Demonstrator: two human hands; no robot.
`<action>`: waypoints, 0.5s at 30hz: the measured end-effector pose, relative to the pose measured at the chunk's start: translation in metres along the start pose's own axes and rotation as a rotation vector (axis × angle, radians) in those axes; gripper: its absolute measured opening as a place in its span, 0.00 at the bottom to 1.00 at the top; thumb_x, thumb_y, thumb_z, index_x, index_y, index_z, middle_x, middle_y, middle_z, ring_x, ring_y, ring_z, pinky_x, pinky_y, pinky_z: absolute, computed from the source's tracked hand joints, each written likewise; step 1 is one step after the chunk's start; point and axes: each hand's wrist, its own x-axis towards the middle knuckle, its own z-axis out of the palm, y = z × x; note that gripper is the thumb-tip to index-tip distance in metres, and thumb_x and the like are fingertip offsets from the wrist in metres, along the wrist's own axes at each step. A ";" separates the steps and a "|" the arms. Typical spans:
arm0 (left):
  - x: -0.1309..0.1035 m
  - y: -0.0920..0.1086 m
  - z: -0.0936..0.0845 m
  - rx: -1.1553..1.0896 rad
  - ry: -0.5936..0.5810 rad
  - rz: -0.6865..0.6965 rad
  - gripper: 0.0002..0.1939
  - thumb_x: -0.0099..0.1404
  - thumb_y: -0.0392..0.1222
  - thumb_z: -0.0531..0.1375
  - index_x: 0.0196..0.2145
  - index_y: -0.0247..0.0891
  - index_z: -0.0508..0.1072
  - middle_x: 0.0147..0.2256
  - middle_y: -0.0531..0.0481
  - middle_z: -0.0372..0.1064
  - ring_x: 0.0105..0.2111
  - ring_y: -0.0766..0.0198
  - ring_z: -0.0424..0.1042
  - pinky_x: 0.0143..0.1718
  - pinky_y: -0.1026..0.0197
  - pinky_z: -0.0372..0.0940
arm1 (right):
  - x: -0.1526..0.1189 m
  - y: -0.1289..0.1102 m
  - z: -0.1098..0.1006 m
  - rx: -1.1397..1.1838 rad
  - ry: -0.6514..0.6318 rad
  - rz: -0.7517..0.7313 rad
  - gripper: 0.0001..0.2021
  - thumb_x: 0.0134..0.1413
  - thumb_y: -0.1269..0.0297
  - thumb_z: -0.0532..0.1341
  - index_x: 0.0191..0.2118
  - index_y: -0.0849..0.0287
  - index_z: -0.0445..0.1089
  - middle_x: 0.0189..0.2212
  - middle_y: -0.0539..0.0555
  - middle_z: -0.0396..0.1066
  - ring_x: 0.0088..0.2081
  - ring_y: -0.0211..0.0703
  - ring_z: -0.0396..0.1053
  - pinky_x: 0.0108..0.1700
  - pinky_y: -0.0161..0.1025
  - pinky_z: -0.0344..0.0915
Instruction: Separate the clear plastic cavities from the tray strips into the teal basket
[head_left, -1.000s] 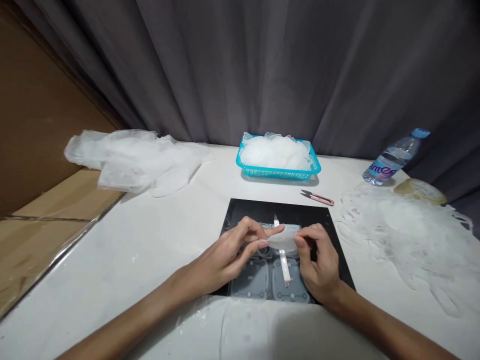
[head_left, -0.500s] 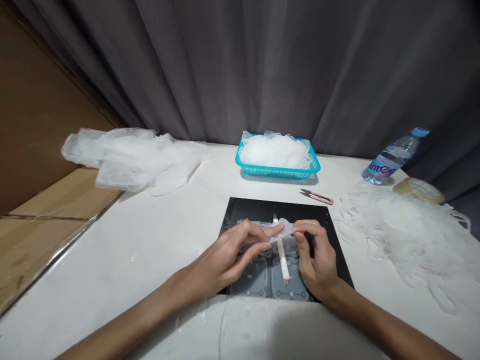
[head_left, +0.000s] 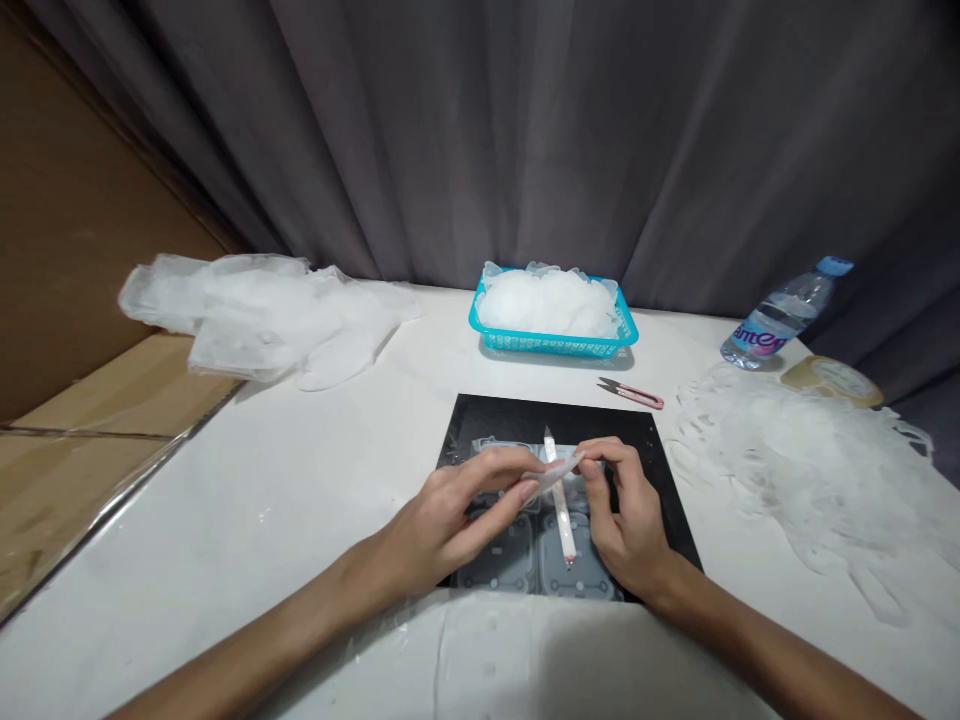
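A small piece of thin white translucent sheet (head_left: 555,474) is stretched between my two hands, seen nearly edge-on. My left hand (head_left: 469,505) pinches its left end between thumb and fingers. At its right end, the thumb and forefinger of my right hand (head_left: 624,510) are closed on it. Beneath lies a white pen-like craft knife (head_left: 562,525) with a pointed grey tip, resting on clear moulded plastic pieces (head_left: 499,560). These lie on a black board (head_left: 495,415), partly hidden by my hands.
A blue basket (head_left: 555,345) heaped with white sheet pieces stands at the back. Pink-handled thread snips (head_left: 631,392) lie before it. At right are a pile of white scraps (head_left: 817,470), a water bottle (head_left: 776,320) and a tape roll (head_left: 832,382). White sheets (head_left: 277,310) lie left, near cardboard (head_left: 97,390).
The white piece has tilted from showing its face to nearly edge-on. My left fingers have bent over it, and my right hand has shifted slightly left.
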 end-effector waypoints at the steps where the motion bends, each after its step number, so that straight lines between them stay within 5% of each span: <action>1: 0.000 -0.001 -0.001 0.040 -0.005 0.016 0.15 0.76 0.30 0.56 0.56 0.43 0.69 0.46 0.49 0.77 0.42 0.65 0.80 0.45 0.65 0.74 | 0.000 0.000 0.000 0.000 -0.010 0.001 0.07 0.71 0.73 0.53 0.47 0.54 0.63 0.38 0.53 0.70 0.40 0.43 0.73 0.42 0.41 0.72; 6: 0.000 -0.010 -0.005 0.160 0.024 0.051 0.10 0.74 0.31 0.58 0.49 0.40 0.72 0.38 0.50 0.77 0.33 0.67 0.76 0.35 0.66 0.72 | 0.000 -0.001 0.000 0.027 -0.088 0.015 0.07 0.71 0.73 0.53 0.46 0.54 0.63 0.38 0.52 0.69 0.40 0.42 0.72 0.43 0.40 0.71; 15: 0.001 -0.021 -0.010 0.143 0.037 -0.054 0.05 0.75 0.37 0.59 0.47 0.39 0.72 0.37 0.49 0.79 0.34 0.64 0.79 0.38 0.62 0.74 | 0.001 -0.003 0.000 0.038 -0.112 0.018 0.06 0.71 0.73 0.53 0.45 0.55 0.62 0.37 0.52 0.68 0.39 0.41 0.69 0.42 0.40 0.69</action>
